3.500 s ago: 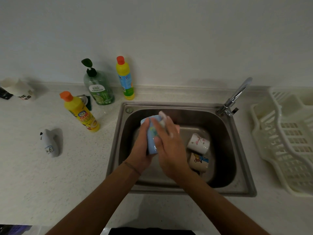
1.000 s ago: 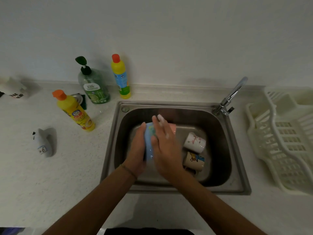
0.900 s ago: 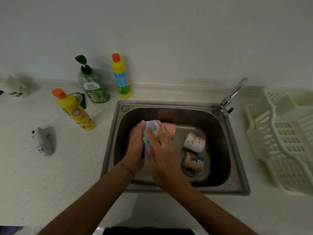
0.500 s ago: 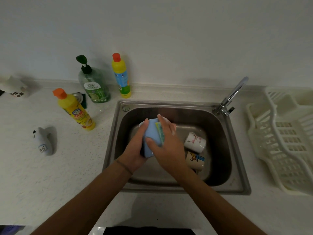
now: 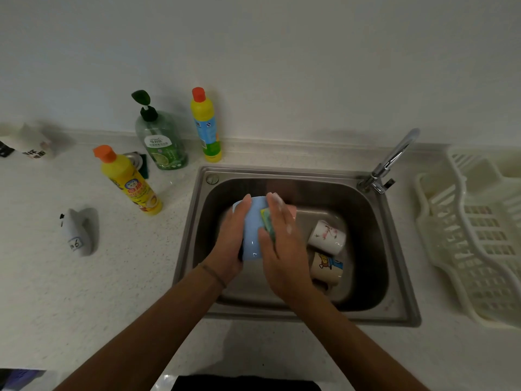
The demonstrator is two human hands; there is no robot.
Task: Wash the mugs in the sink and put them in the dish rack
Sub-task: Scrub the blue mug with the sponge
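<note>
Mugs wait in the sink (image 5: 394, 311): a blue mug (image 5: 252, 230) held above the basin, gripped by the left hand (image 5: 229, 244), while the right hand (image 5: 282, 244) presses a sponge (image 5: 267, 224) against it. Scrubbing step; rinsing under the faucet (image 5: 392, 162) likely comes next.

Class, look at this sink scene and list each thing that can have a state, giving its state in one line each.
Pale blue ceramic mug: held over the sink, being scrubbed.
Yellow-green sponge: pressed on the blue mug.
Left hand: grips the mug.
Right hand: soapy, holds the sponge.
White flowered mug: on its side in the steel sink.
Cream cartoon mug: on its side.
Chrome tap: no water running.
Cream plastic dish rack: no mugs visible.
</note>
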